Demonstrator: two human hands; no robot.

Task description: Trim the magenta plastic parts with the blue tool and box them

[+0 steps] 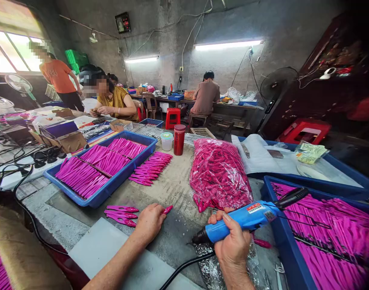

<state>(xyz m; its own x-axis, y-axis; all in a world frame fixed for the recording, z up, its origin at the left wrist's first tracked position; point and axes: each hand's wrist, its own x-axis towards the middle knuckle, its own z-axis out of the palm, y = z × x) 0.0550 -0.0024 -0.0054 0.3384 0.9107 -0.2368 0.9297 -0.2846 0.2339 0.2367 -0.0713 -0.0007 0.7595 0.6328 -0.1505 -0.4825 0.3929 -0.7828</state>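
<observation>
My left hand [149, 222] rests on the worktable with its fingers closed round a magenta plastic piece [167, 209] whose tip pokes out to the right. My right hand [231, 237] grips a blue electric screwdriver [243, 220], its black tip pointing down-left at the table and its cord running toward me. Three finished magenta pieces [122, 214] lie just left of my left hand. A clear bag full of magenta parts [219, 173] sits right behind the screwdriver.
A blue tray of magenta sticks [99, 165] and a loose row of pieces [151, 168] sit at the left; another blue tray [323, 233] stands at the right. A red flask [179, 139] and a small tub stand behind. Other people work at benches beyond.
</observation>
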